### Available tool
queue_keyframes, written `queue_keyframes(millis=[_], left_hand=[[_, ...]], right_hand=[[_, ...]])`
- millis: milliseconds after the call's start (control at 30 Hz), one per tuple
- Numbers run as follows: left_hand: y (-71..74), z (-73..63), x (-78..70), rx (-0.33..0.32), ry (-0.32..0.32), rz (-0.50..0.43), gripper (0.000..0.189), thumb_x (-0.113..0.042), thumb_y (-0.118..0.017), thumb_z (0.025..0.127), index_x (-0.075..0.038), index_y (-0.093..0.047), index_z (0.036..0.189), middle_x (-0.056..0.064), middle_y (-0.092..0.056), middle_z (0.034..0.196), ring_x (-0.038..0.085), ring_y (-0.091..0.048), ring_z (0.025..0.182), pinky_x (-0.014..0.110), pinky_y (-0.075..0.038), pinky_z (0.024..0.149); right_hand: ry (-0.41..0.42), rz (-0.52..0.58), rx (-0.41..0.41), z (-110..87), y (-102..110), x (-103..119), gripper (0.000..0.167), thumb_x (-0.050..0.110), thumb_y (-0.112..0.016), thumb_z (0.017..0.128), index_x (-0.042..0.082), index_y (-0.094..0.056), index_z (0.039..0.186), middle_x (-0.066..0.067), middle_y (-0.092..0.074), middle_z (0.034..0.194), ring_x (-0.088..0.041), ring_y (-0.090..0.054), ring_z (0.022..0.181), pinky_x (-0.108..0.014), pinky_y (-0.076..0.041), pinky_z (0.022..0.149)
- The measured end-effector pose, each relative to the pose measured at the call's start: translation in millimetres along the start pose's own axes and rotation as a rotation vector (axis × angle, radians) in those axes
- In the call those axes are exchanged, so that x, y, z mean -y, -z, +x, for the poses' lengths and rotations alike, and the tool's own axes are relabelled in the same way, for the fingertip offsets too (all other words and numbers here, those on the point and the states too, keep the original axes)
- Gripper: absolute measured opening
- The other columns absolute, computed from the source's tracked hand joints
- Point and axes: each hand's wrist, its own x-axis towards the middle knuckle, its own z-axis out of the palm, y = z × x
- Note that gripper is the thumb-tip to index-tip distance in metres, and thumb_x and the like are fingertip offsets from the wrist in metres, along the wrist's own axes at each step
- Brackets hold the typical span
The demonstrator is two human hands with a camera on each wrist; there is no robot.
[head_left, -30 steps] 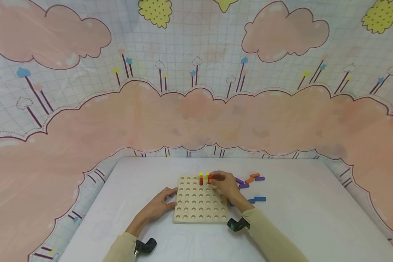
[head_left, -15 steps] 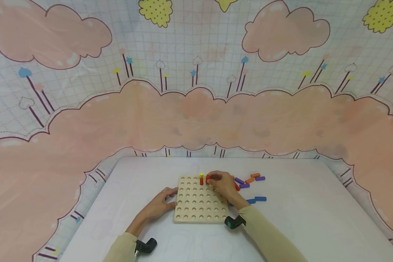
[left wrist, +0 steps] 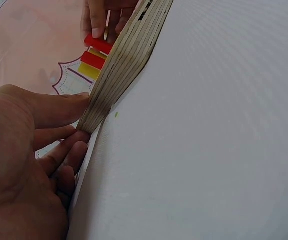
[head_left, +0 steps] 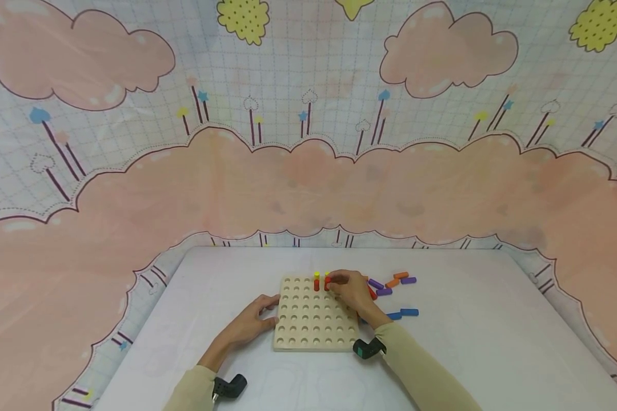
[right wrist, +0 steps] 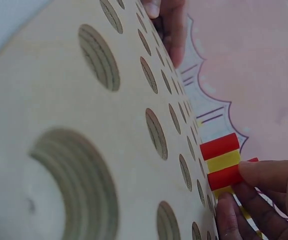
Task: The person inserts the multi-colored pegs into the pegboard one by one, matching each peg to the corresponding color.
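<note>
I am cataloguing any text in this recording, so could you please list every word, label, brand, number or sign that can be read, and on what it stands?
None: no word, label, brand, number or sign can be read in any view.
Patterned backdrop: drawings, no readable lettering.
Black wrist devices: too small to tell.
Wooden board: a dark mark on its edge is too unclear to read.

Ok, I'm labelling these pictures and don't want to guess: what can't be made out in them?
- Head view: some holes on the right of the pegboard, behind the right hand.
- Head view: most of the farther yellow peg, behind the pinched red peg.
- Head view: one end of a blue peg, behind the right wrist.
- Left wrist view: the rest of the right hand, cut off by the top edge.
- Right wrist view: the lower part of the nearest hole, cut off by the bottom edge.
</note>
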Motion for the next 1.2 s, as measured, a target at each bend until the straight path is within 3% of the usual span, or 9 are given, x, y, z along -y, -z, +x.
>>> queue_keyframes(millis=[333, 633, 900, 1200], left_hand=[[0.2, 0.4, -2.1, 0.002, -0.002, -0.002, 0.055, -0.013, -0.068, 0.090, -0.008, -0.051, 0.142, 0.002, -0.058, 0.121, 0.026, -0.049, 0.122, 0.058, -0.032, 0.112], [0.5, -0.8, -1.0, 0.014, -0.015, -0.006, 0.057, -0.015, -0.069, 0.089, -0.007, -0.051, 0.142, 0.003, -0.057, 0.122, 0.027, -0.049, 0.122, 0.060, -0.031, 0.113], [0.3, -1.1, -1.2, 0.012, -0.013, 0.005, 0.056, -0.013, -0.068, 0.089, -0.007, -0.051, 0.142, 0.001, -0.057, 0.120, 0.025, -0.049, 0.121, 0.059, -0.032, 0.113], [2.6, -2.5, 0.7, 0.018, -0.032, 0.007, 0.055, -0.014, -0.068, 0.090, -0.007, -0.050, 0.143, 0.004, -0.058, 0.125, 0.027, -0.049, 0.123, 0.059, -0.032, 0.113]], right_hand=[[0.012, -0.048, 0.014, 4.3, 0, -4, 0.014, 0.009, -0.075, 0.083, 0.011, -0.076, 0.097, -0.004, -0.075, 0.094, -0.016, -0.067, 0.088, -0.027, -0.054, 0.074], [0.018, -0.102, 0.043, -1.9, 6, 6, 0.019, 0.012, -0.073, 0.086, 0.015, -0.076, 0.104, -0.004, -0.075, 0.103, -0.019, -0.068, 0.098, -0.036, -0.056, 0.085], [0.051, -0.085, 0.015, -18.8, 31, 30, 0.022, 0.012, -0.071, 0.090, 0.012, -0.073, 0.111, -0.005, -0.073, 0.111, -0.026, -0.065, 0.109, -0.044, -0.054, 0.095], [0.084, -0.129, -0.038, -30.2, 62, 25, 0.025, 0.017, -0.071, 0.089, 0.013, -0.072, 0.114, -0.007, -0.072, 0.115, -0.026, -0.065, 0.109, -0.045, -0.055, 0.095]])
